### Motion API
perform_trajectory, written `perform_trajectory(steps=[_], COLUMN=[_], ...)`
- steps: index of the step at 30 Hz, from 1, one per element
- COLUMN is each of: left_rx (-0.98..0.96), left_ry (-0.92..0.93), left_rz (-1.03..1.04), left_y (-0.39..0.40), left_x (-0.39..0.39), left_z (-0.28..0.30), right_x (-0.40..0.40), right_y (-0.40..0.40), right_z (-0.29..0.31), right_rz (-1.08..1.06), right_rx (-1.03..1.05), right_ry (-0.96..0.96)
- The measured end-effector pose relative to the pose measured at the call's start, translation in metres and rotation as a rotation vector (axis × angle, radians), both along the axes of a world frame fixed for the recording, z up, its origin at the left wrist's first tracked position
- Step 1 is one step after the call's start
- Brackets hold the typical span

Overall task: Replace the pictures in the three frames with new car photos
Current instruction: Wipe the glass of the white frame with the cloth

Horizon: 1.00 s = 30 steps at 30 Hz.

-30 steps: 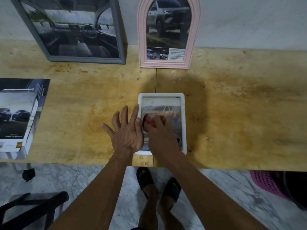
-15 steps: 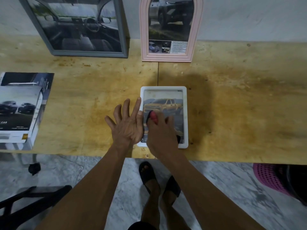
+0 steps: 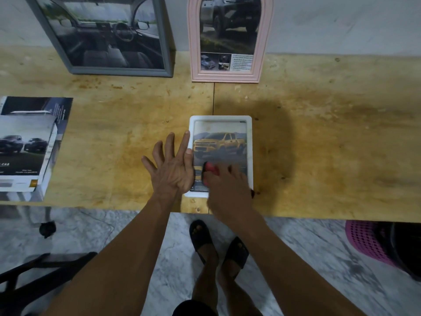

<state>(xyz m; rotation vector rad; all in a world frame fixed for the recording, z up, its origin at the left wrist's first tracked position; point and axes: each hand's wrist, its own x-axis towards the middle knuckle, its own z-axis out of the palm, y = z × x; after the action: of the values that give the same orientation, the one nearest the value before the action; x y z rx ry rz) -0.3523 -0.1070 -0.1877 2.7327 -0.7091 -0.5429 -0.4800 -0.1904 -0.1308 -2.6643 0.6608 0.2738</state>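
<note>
White frame (image 3: pixel 249 144): flat on counter (image 3: pixel 330 133).
Left hand (image 3: pixel 173 172): open, bracing its edge.
Right hand (image 3: pixel 224 185): gripping red object (image 3: pixel 210 168) on glass.
Risk: I judge hard pressure could crack glass.

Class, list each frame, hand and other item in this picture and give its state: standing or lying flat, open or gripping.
grey frame: standing against wall.
pink arched frame: standing against wall.
white frame: lying flat, face up.
left hand: open, flat.
right hand: holding red object.
brochure stack: lying flat.
</note>
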Motion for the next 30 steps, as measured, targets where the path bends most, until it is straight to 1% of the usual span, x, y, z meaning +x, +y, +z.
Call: perform_trajectory(steps=[2,5,7,11,13,15,17,20,23,26,30], left_rx=[-0.003,-0.002,0.0,0.01,0.01,0.007,0.005,0.002,0.002,0.0,0.006], left_ry=[-0.002,-0.006,-0.009,-0.006,-0.004,-0.008,-0.01,-0.002,-0.008,-0.027,-0.024], left_rz=[0.003,0.005,0.003,0.003,0.009,0.011,0.009,0.013,0.004,-0.002,-0.003], left_y=[0.0,-0.001,-0.002,-0.002,-0.002,-0.002,-0.002,-0.002,-0.002,-0.002,-0.001], left_x=[0.0,-0.001,-0.002,-0.002,-0.003,-0.003,-0.003,-0.003,-0.002,-0.002,-0.003], left_z=[0.0,0.0,0.001,0.002,0.002,0.002,0.001,0.001,0.001,0.001,0.001], right_x=[-0.001,-0.013,-0.027,-0.055,-0.053,-0.039,-0.022,-0.01,-0.025,-0.056,-0.087], right_y=[0.011,0.002,-0.011,-0.035,-0.031,-0.015,0.005,0.023,0.014,-0.019,-0.046], right_z=[0.002,-0.001,-0.003,-0.002,0.0,0.001,0.003,0.004,-0.002,-0.01,-0.01], right_rz=[0.094,0.129,0.122,0.04,0.014,0.072,0.117,0.132,0.121,0.09,0.119], right_rx=[-0.016,-0.063,-0.108,-0.222,-0.16,-0.024,0.059,0.088,-0.01,-0.097,-0.32], right_ry=[-0.057,-0.085,-0.091,0.007,0.025,0.05,0.033,-0.038,-0.092,-0.031,-0.092])
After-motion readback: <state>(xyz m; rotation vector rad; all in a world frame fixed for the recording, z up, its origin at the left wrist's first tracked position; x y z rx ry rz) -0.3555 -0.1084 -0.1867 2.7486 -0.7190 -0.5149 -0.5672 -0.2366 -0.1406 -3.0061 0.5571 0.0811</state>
